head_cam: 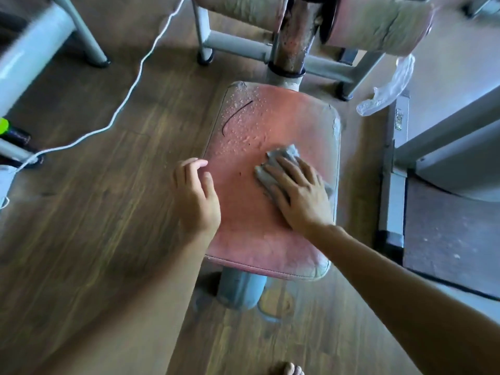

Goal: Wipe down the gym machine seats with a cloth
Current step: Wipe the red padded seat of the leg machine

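Right now your right hand [300, 196] presses flat, fingers straight, on the grey cloth [284, 155] atop the pink seat [243, 212]; your left hand [196, 196] hangs relaxed, empty.

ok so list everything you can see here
seat: one, worn pink, centre
cloth: one, grey, on the seat's right half
droplets: many, clear, far left part of the seat
floor: one, brown wood, all round
cord: one, white, across the floor at left
plastic bag: one, clear, beyond the seat's far right corner
roller pads: two, pink and beige, top
toes: a few, bottom edge
left hand: one, at the seat's left edge, holding nothing
right hand: one, flat on the cloth
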Demonstrator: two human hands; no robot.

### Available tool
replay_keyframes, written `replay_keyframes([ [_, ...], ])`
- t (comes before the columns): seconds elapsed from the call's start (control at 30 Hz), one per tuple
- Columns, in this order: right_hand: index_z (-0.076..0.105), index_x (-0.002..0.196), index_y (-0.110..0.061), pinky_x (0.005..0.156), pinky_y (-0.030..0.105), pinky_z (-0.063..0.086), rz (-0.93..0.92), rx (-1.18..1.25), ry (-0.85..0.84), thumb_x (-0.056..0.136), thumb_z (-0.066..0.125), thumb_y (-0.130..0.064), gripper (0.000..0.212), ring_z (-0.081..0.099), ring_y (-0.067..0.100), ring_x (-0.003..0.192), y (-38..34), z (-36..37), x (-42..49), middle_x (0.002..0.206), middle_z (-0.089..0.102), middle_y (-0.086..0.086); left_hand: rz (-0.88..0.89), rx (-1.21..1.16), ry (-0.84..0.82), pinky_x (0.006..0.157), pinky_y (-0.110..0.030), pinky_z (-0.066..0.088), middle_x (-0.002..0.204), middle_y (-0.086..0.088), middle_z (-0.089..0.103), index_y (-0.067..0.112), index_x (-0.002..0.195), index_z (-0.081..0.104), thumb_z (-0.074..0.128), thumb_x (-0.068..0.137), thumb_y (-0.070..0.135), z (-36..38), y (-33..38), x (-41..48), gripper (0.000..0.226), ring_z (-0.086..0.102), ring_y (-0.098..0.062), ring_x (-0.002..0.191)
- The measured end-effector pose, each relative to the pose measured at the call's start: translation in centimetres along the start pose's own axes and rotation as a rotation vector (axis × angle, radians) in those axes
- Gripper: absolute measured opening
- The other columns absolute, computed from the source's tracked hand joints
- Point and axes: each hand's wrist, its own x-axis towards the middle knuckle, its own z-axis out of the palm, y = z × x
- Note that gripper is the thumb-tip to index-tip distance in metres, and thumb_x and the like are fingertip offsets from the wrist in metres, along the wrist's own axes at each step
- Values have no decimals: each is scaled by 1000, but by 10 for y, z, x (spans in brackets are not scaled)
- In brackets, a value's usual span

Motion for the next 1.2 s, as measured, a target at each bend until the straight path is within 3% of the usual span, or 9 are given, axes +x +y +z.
replay_keyframes([
  [0.1, 52, 145, -29, 117, 45, 32, -227, 12, -48, 105, 39, -43, 44, 38, 30, 144, -24, 6, -20, 154, 47, -1, -51, 8, 15, 98, -36, 44, 110, -14, 68, 3, 108, 68, 50, 93, 4, -8, -6, -7, 24, 60, -34, 105],
  [0.23, 53, 146, -27, 119, 38, 25, -408, -7, -73, 106, 38, -44, 46, 38, 27, 144, -18, 5, 0, 153, 48, -1, 64, 11, 1, 98, -41, 48, 111, -13, 69, 0, 108, 68, 50, 93, -3, -9, -7, -8, 23, 64, -35, 105],
  [0.37, 58, 141, -27, 121, 47, 27, -546, -8, -69, 105, 46, -41, 40, 44, 26, 142, 4, 8, 35, 149, 52, -2, 17, 24, -8, 104, -28, 39, 115, -14, 67, 0, 112, 67, 48, 95, -1, -3, -4, -6, 25, 60, -30, 110],
  [0.6, 56, 142, -30, 118, 51, 28, -336, -86, 42, 106, 40, -44, 42, 46, 30, 136, 40, 7, 118, 148, 53, -1, 3, 25, -57, 105, -21, 36, 121, -15, 63, -1, 117, 63, 44, 98, 3, -4, 1, -7, 27, 57, -29, 114],
  [0.7, 54, 142, -33, 115, 41, 31, -43, -106, 80, 105, 35, -48, 44, 46, 30, 129, 42, 0, 163, 146, 53, -3, -14, 29, -61, 105, -29, 39, 123, -16, 61, 0, 119, 62, 44, 99, 5, -2, -1, -8, 28, 56, -31, 115],
  [0.8, 54, 138, -37, 106, 42, 37, 197, -80, 13, 103, 30, -55, 47, 49, 35, 118, 52, -8, 202, 141, 57, -1, -5, 37, -72, 105, -28, 39, 124, -16, 59, 1, 121, 61, 45, 100, 6, -2, 0, -9, 27, 54, -30, 116],
  [0.93, 52, 140, -41, 102, 41, 41, 149, -78, 110, 103, 30, -56, 46, 48, 32, 117, 56, -4, 165, 141, 55, -8, 7, 46, -77, 103, -14, 32, 127, -15, 57, 3, 121, 61, 47, 100, 7, 0, 1, -7, 26, 51, -25, 117],
  [1.13, 52, 144, -35, 108, 40, 40, 134, -59, 103, 104, 39, -48, 44, 43, 24, 131, 12, 6, 49, 148, 50, -7, 67, 8, -62, 104, -19, 36, 124, -17, 57, 1, 119, 64, 48, 98, 4, -1, 0, -6, 26, 54, -26, 115],
  [1.2, 55, 142, -34, 109, 40, 39, 164, -38, 111, 103, 42, -47, 43, 44, 25, 131, -13, 9, 12, 149, 51, -6, 83, 9, -56, 103, -29, 42, 123, -18, 58, 2, 118, 65, 49, 98, 5, -1, -1, -7, 25, 55, -30, 114],
])
